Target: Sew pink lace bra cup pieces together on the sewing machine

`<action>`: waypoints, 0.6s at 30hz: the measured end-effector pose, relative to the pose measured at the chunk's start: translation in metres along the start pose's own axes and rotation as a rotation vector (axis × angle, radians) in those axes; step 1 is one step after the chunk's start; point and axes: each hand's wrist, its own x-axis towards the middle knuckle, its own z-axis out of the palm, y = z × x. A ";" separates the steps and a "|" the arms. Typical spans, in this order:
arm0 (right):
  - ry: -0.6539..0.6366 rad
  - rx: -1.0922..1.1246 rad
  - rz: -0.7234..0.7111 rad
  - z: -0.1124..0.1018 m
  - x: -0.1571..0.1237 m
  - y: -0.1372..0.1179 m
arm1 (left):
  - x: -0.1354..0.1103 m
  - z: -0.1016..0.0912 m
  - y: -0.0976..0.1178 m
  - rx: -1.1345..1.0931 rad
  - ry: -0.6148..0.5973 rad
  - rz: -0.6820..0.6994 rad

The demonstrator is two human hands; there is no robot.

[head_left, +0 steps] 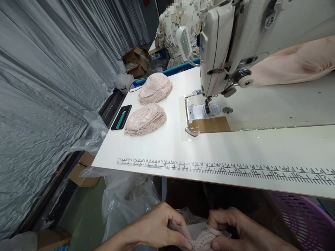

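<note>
Two hands pinched one pink lace piece [203,238] below the table's [235,153] near edge: left hand [157,228] on its left end, right hand [237,226] on its right, long axis running left-right between them.

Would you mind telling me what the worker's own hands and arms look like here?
Both are bare: the left hand and right hand wear no gloves, and no rings show. The left forearm shows no sleeve, watch or band; the right forearm is mostly out of frame.
</note>
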 end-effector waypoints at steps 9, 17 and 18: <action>-0.031 -0.094 -0.056 0.002 -0.001 0.003 | -0.001 0.001 0.002 0.013 0.005 -0.026; -0.066 -0.033 -0.108 -0.002 -0.002 -0.001 | 0.001 0.004 0.002 0.052 0.028 -0.024; -0.055 -0.031 -0.108 -0.002 -0.001 -0.001 | 0.001 0.004 0.002 0.060 0.035 -0.024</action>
